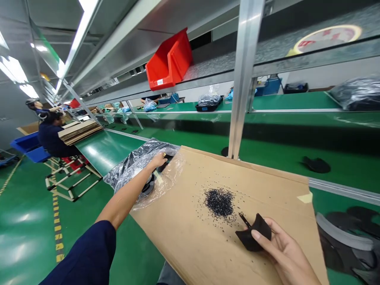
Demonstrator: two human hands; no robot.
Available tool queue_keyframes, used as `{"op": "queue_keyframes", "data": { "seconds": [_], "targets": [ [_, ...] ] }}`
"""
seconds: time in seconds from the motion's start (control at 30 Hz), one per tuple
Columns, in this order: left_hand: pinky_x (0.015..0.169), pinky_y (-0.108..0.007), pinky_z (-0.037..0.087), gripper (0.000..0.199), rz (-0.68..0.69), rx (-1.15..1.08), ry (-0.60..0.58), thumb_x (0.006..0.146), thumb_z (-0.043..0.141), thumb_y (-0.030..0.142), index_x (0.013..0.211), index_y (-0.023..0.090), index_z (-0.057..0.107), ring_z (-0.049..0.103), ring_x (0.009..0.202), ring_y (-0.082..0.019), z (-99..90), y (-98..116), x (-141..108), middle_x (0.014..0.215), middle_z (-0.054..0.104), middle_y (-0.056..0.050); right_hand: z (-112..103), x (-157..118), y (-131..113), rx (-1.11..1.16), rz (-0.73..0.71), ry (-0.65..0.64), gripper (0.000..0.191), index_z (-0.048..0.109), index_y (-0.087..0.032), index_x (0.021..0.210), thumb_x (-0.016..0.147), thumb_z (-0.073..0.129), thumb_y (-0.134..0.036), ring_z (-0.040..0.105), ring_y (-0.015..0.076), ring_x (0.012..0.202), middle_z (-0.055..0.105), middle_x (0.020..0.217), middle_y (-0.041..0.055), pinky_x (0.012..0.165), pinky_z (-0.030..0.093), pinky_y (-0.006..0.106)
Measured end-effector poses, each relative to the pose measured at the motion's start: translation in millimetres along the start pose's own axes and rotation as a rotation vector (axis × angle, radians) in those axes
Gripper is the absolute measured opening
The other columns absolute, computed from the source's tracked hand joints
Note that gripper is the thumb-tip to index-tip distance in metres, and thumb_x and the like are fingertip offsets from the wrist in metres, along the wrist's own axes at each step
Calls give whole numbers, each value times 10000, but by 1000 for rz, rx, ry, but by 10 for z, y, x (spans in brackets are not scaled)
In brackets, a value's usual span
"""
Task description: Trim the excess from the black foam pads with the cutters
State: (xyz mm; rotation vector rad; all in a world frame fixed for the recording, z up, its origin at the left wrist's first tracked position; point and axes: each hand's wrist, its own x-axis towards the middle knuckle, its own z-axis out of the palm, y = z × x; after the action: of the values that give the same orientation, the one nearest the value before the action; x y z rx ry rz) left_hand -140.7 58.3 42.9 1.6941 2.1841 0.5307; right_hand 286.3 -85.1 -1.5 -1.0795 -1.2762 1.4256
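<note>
Between the thumb and fingers of my right hand (280, 245) is a curved black plastic part (255, 233). A thin dark rod (244, 220) juts out behind it; whether it belongs to the part cannot be told. My left hand (158, 160) is stretched out to the clear plastic bag (175, 170), its fingers closed at a dark black piece (166, 163) there. Other black round parts (148, 184) lie in the bag beneath my forearm. A heap of small black scraps (219, 202) is spread on the brown cardboard sheet (184, 225), left of my right hand.
Dark curved parts (347, 233) lie at the right, and another black part (317, 164) rests on the green conveyor belt (276, 146). A metal post (245, 79) rises behind the cardboard. A red bin (170, 61) and a tape roll (328, 37) sit overhead. Two people are far left.
</note>
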Motion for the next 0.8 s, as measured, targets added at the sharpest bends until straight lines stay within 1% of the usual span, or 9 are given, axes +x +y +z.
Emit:
{"op": "queue_keyframes", "data": {
  "seconds": [0.17, 0.3, 0.4, 0.47, 0.53, 0.63, 0.67, 0.73, 0.8],
  "targets": [
    [654, -272, 520, 350, 71, -402, 63, 899, 689, 430, 1045, 124, 605, 623, 698, -156, -30, 4, -501, 842, 650, -36, 52, -36, -32, -21, 57, 89, 554, 765, -194, 1020, 666, 843, -613, 722, 308, 1004, 776, 981, 113, 865, 610, 344],
    [683, -240, 498, 534, 191, -701, -31, 786, 745, 544, 1104, 146, 586, 656, 790, -184, 174, 211, -1002, 877, 688, -51, 130, -37, -115, -19, 78, 117, 529, 780, -185, 916, 625, 863, -619, 714, 316, 971, 769, 933, 113, 825, 611, 357],
    [713, -238, 503, 451, 301, -928, -146, 773, 790, 500, 993, 156, 596, 652, 785, -165, 413, 549, -1215, 851, 689, -40, 231, -8, -203, -21, 83, 159, 541, 756, -176, 889, 625, 857, -638, 688, 240, 742, 734, 807, 78, 601, 585, 300],
    [705, -242, 508, 349, 430, -999, -132, 810, 784, 434, 905, 159, 590, 647, 761, -152, 586, 806, -1287, 824, 685, -33, 293, 29, -250, -37, 103, 184, 571, 724, -170, 910, 651, 829, -668, 582, 158, 528, 670, 680, 31, 430, 476, 251],
    [724, -256, 515, 220, 637, -946, 10, 879, 723, 338, 861, 163, 591, 656, 807, -155, 757, 1024, -1344, 870, 696, -46, 332, 70, -265, -12, 136, 198, 586, 682, -170, 927, 673, 809, -683, 489, 112, 421, 611, 597, -9, 366, 390, 226],
    [706, -271, 483, 35, 1004, -674, 314, 916, 613, 152, 889, 170, 628, 627, 808, -148, 987, 1190, -1439, 917, 702, -60, 347, 98, -222, 92, 158, 210, 585, 635, -176, 916, 678, 809, -682, 506, 107, 419, 605, 581, -19, 384, 404, 218],
    [675, -270, 451, 84, 1094, -551, 396, 909, 591, 114, 923, 177, 645, 598, 764, -140, 1049, 1202, -1473, 897, 696, -54, 350, 91, -198, 121, 163, 194, 585, 633, -174, 922, 683, 808, -679, 532, 115, 442, 614, 590, -13, 404, 426, 221],
    [622, -274, 370, 162, 1206, -328, 502, 906, 578, 99, 1000, 197, 668, 519, 680, -129, 1144, 1187, -1544, 834, 671, -33, 363, 56, -154, 165, 180, 133, 590, 645, -169, 986, 709, 798, -668, 587, 135, 505, 651, 641, 8, 451, 466, 229],
    [614, -286, 328, 195, 1251, -196, 524, 933, 557, 119, 1066, 204, 671, 470, 658, -132, 1198, 1160, -1608, 793, 645, -23, 388, 14, -124, 191, 195, 68, 592, 653, -170, 1077, 741, 795, -636, 634, 152, 591, 693, 738, 32, 501, 496, 233]
  ]
}}
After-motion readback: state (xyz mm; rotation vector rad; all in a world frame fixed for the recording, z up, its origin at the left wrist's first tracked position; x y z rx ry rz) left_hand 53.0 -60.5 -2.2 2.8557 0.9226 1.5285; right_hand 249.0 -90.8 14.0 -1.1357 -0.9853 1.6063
